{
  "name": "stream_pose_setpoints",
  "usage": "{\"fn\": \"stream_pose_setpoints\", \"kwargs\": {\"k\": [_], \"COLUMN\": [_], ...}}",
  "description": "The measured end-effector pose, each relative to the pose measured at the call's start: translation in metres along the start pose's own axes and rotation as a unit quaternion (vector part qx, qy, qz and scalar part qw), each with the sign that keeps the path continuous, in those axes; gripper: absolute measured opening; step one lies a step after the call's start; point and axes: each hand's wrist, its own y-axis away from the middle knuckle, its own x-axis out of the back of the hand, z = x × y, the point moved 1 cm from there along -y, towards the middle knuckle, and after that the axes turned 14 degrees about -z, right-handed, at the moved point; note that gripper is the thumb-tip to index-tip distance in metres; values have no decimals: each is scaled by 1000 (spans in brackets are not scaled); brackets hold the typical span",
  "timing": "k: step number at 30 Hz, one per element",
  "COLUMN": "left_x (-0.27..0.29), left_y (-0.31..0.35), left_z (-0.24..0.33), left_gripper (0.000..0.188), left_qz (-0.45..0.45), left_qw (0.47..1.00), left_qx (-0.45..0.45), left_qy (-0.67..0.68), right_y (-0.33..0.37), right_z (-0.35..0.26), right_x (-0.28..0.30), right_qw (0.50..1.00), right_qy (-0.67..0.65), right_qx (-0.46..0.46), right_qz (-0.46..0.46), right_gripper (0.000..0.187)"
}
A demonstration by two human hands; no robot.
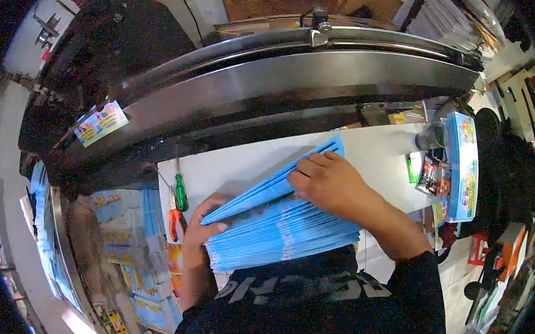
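Note:
A thick, fanned stack of blue printed paper sheets (288,235) leans against my body at the near edge of the white table. Its upper layers form a separate blue bundle (260,188), lifted at an angle with a dark gap beneath. My left hand (206,218) grips the left end of this bundle, thumb on the near side and fingers partly hidden behind it. Higher up, my right hand (331,183) has its fingers curled over the bundle's right part. The right fingertips press on the paper layers.
Left on the white table (378,158) lie a green-handled screwdriver (181,192) and orange-handled pliers (175,219). A dark cup (430,137), small packets (429,175) and an upright blue printed stack (463,167) stand right. A long metal machine bar (297,77) runs behind.

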Motion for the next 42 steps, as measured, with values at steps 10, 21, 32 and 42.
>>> {"fn": "stream_pose_setpoints", "kwargs": {"k": [10,21,32,42], "left_x": [13,19,17,21], "left_y": [-4,-2,-7,-13], "left_z": [-20,-30,-27,-27], "left_gripper": [92,111,105,102], "left_qz": [33,-7,-18,-53], "left_qw": [998,997,992,991], "left_qx": [31,-66,-100,-114], "left_qy": [-46,-33,-77,-51], "right_y": [-3,-9,-1,2], "right_z": [-6,-15,-16,-13], "right_x": [-1,1,6,62], "right_qw": [999,999,1000,992], "right_qy": [-33,-30,10,-56], "right_qx": [4,35,16,19], "right_qz": [-25,-27,-6,115], "right_gripper": [12,13,9,14]}}
